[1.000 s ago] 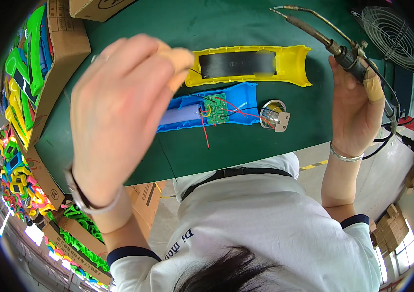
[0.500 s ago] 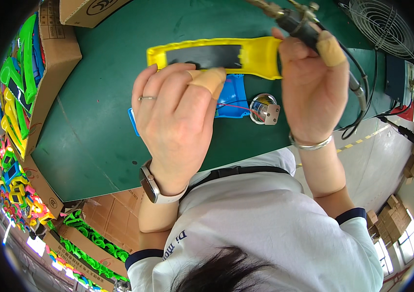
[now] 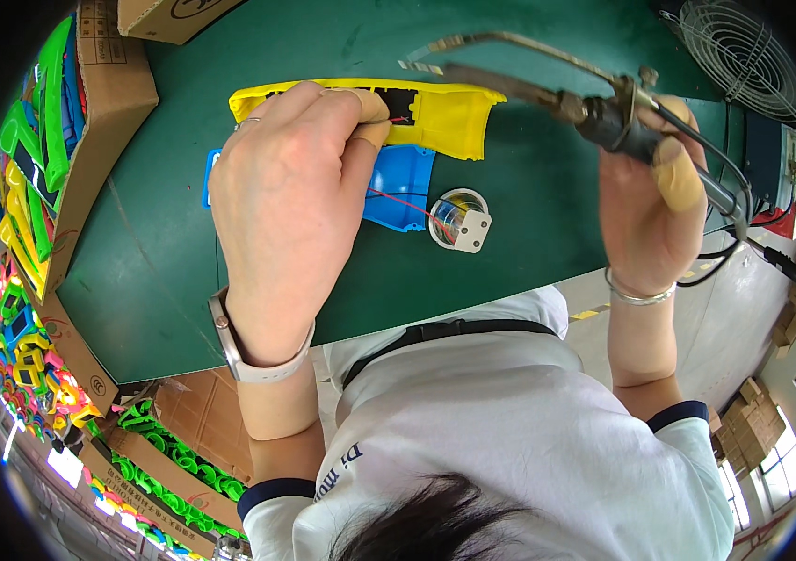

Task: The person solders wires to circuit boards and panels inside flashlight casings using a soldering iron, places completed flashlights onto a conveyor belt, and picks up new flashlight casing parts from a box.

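My left hand (image 3: 281, 187) is closed in a pinch over the yellow plastic casing (image 3: 459, 117), and a thin red wire (image 3: 400, 120) shows at its fingertips. In my right hand (image 3: 649, 210) is a soldering iron (image 3: 618, 131) with a thin metal feed tube alongside, its tip pointing left above the casing. A blue plastic casing (image 3: 401, 192) lies just below the yellow one, partly hidden by my left hand. Beside it rests a round lamp reflector (image 3: 457, 222) with a metal plate, and a red wire runs from it toward my left hand. Finger covers are on both hands.
A cardboard box (image 3: 103, 122) of green, blue and yellow plastic parts stands at the left, another box (image 3: 169, 17) at the far left. A wire fan guard (image 3: 744, 56) and a dark unit (image 3: 765, 154) stand at the right of the green table (image 3: 164, 280). The iron's cable loops nearby.
The yellow casing, blue casing and reflector have shifted left. My left hand has moved left and now pinches at the yellow casing. My right hand has left the casing, drawing right with the iron lowered.
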Demonstrator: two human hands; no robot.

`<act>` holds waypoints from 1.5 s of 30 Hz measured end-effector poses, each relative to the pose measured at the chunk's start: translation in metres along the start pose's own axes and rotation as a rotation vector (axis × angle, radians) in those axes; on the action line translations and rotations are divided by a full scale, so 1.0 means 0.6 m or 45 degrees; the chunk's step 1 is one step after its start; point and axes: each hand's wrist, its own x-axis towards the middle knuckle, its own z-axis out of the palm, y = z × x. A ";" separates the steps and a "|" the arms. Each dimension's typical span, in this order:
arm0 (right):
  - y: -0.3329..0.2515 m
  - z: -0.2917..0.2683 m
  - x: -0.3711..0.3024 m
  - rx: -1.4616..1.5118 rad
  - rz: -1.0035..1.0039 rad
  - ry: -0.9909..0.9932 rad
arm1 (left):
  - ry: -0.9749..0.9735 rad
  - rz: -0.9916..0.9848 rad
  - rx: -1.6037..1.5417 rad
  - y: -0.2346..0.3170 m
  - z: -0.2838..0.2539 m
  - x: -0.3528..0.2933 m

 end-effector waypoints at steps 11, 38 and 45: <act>-0.021 0.012 -0.024 -0.784 0.253 0.038 | -0.113 -0.012 0.108 0.006 -0.011 0.010; -0.014 0.016 -0.029 -0.736 0.238 0.064 | -0.204 -0.032 0.172 0.012 -0.020 0.018; -0.013 0.015 -0.029 -0.812 0.260 0.044 | -0.208 -0.025 0.175 0.013 -0.022 0.020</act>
